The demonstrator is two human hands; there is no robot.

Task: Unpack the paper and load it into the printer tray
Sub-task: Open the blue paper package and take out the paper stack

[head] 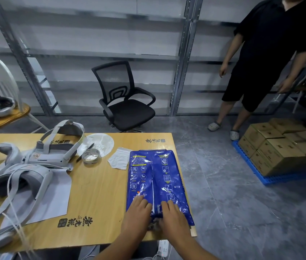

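Wrapped blue paper ream [156, 181] lying flat along the right edge of the wooden bench [95, 194], its near end at the front right corner. Left hand [137, 212] and right hand [172, 214] press side by side on the near end, either side of the wrapper's centre seam; fingers [140, 201] extended and flat on the wrapper, gripping nothing visible. Left of the ream: a crumpled paper scrap [119, 158], a tape roll [91, 155], and headsets [58, 147] toward the left edge.

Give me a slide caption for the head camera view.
Both hands, left and right, press on a blue paper pack on the table.
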